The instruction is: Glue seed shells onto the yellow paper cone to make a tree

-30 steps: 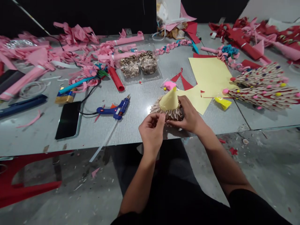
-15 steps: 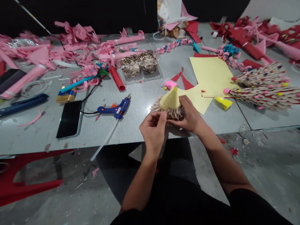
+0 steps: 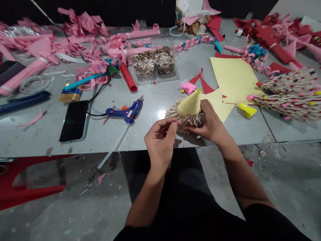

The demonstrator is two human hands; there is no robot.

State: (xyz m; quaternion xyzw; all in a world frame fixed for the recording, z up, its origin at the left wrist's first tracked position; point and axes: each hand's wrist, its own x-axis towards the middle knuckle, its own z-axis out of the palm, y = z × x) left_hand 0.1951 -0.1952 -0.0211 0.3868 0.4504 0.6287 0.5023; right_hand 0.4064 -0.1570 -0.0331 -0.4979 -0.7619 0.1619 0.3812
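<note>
A yellow paper cone point(image 3: 190, 104) stands near the table's front edge, its lower part ringed with overlapping pale shells or seed husks point(image 3: 192, 120). My right hand point(image 3: 210, 122) is wrapped round the cone's right side and base. At its left, my left hand point(image 3: 163, 137) has thumb and fingertips pinched together close to the husks; what they hold, if anything, is too small to make out. A blue glue gun point(image 3: 126, 112) with a clear glue stick lies left of my hands. Behind, a clear plastic tray point(image 3: 173, 75) holds two heaps of husks.
Yellow paper sheets point(image 3: 233, 78) and two finished-looking husk cones with coloured balls point(image 3: 291, 103) lie to the right. A phone point(image 3: 74, 121), blue stapler point(image 3: 25, 101) and pink paper pieces point(image 3: 85, 25) are on the left. A red chair point(image 3: 32, 192) stands below.
The view has shifted, so the table's things appear further right and slightly higher. My left hand has drawn a little away from the cone; my right hand still grips it.
</note>
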